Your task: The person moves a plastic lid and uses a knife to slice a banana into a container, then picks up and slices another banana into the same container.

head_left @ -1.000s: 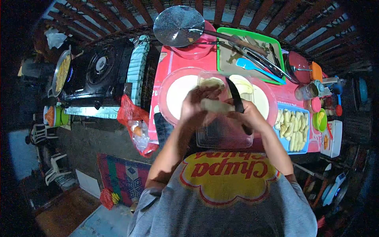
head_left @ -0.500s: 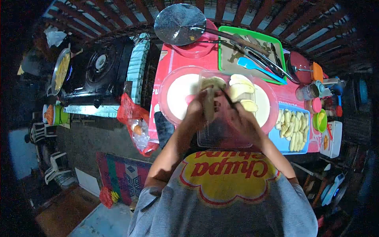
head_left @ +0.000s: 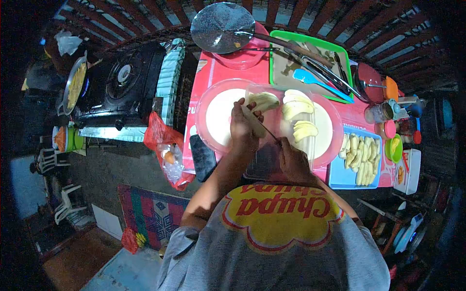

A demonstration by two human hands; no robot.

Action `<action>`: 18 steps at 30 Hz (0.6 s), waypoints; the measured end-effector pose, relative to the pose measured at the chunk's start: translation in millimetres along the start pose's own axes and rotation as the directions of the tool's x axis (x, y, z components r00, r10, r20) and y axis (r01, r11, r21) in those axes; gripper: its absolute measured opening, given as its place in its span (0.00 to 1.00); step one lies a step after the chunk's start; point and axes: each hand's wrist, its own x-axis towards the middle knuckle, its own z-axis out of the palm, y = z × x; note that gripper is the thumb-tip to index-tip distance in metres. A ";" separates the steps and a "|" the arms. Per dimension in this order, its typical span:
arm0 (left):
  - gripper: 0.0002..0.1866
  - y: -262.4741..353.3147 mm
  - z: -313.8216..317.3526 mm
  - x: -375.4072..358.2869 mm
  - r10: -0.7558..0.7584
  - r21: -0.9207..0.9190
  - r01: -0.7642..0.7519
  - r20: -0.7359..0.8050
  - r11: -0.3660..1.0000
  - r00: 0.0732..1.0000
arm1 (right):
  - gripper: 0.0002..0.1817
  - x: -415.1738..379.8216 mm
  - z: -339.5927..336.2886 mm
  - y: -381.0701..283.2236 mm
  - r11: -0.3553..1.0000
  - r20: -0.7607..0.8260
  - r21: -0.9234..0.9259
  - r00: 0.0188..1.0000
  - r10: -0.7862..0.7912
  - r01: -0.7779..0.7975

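Cream-white peeled banana (head_left: 256, 124) sits in the grasp of the left hand (head_left: 241, 130), at half past ten from the right hand (head_left: 292, 159), which clasps a knife (head_left: 273, 137). Fanned banana slices (head_left: 297, 105) lie at twelve o'clock from the right hand, a blue tray (head_left: 341, 178) at three.

Grey shirt (head_left: 310, 266) — yellow, red-edged "Chupa" print (head_left: 282, 225)

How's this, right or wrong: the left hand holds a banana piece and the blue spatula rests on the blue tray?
Wrong tray: the head view shows the blue spatula resting on the green-rimmed tray, not the blue tray. The left hand holds a banana piece.
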 end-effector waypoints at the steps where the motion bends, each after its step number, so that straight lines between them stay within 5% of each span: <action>1: 0.20 -1.0 0.4 0.8 0.041 -0.022 -0.040 0.007 0.999 0.999 | 0.11 -0.1 0.7 -0.5 1.000 -0.006 -0.004 1.000 -0.009 0.009; 15: 0.23 0.5 4.4 2.2 0.033 -0.050 -0.033 -0.007 0.998 0.999 | 0.11 8.7 17.3 9.5 0.991 -0.178 -0.049 0.976 -0.129 0.122; 18: 0.22 2.2 6.1 -0.2 0.024 -0.036 -0.024 -0.002 0.999 1.000 | 0.23 8.1 15.5 8.5 0.992 -0.069 -0.109 0.995 -0.075 0.067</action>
